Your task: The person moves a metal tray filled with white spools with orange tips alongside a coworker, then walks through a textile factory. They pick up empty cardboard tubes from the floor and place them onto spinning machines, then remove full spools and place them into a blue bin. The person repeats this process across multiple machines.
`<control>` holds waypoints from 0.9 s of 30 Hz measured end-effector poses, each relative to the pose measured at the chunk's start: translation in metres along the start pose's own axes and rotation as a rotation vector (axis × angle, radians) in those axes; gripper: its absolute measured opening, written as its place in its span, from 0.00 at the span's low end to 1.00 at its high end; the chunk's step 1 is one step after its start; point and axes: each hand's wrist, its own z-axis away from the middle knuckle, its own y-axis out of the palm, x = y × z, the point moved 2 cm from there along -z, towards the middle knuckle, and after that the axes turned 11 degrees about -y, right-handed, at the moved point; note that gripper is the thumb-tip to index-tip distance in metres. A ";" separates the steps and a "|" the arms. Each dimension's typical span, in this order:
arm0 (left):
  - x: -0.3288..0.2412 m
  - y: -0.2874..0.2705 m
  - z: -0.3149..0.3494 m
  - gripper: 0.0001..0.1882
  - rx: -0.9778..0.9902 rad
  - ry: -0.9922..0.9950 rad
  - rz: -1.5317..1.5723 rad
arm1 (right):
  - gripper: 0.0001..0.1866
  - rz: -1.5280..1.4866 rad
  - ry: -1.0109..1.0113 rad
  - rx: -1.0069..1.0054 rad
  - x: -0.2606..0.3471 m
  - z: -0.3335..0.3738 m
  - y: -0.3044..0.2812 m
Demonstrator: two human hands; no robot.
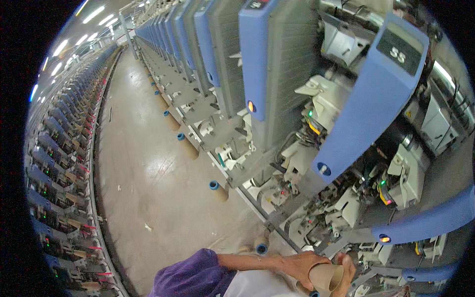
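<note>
While left hand (299, 266) and right hand (348, 273) grasp brown tube (325, 277) at five o'clock, its open mouth faces camera-ward; long axis foreshortened, exact tilt unclear.

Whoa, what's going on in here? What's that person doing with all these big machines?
Someone in a purple sleeve is holding a brown tube between the left hand and the right hand. They're beside a long row of blue-and-grey machines. More brown tubes with blue ends line the machines' lower edge, along the floor.
</note>
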 end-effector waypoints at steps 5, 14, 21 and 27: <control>-0.003 -0.028 0.009 0.37 -0.157 0.086 -0.072 | 0.16 -0.090 -0.270 0.233 0.093 -0.029 0.075; -0.042 0.000 0.013 0.26 -0.176 0.550 -0.184 | 0.14 0.747 -0.960 0.088 0.084 -0.051 0.088; -0.061 -0.067 -0.026 0.42 0.022 0.216 0.519 | 0.11 0.656 -0.960 0.219 0.184 0.040 0.063; -0.078 -0.006 -0.076 0.40 -0.285 0.557 -0.389 | 0.10 0.853 -0.831 0.249 0.211 0.056 0.019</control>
